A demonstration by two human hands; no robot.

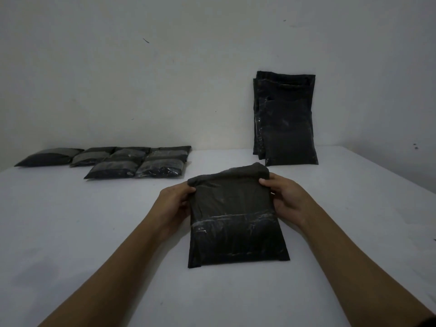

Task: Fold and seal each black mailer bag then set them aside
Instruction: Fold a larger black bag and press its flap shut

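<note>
Mailer bag (237,223) is lying mid-table, far edge lifted. You're pinching its top corners with left hand (175,199) and right hand (284,197). Film looks thin, slick, floppy, with soft padded contents; keep gripping corners, fold toward the glossy strip.

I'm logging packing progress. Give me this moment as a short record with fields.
in hand: mailer bag, lower edge on the table, top folded over
left hand: grips the bag's upper left edge
right hand: grips the upper right edge
sealed bags: lying flat, far left
unsealed stack: leaning upright against the wall, far right
</note>
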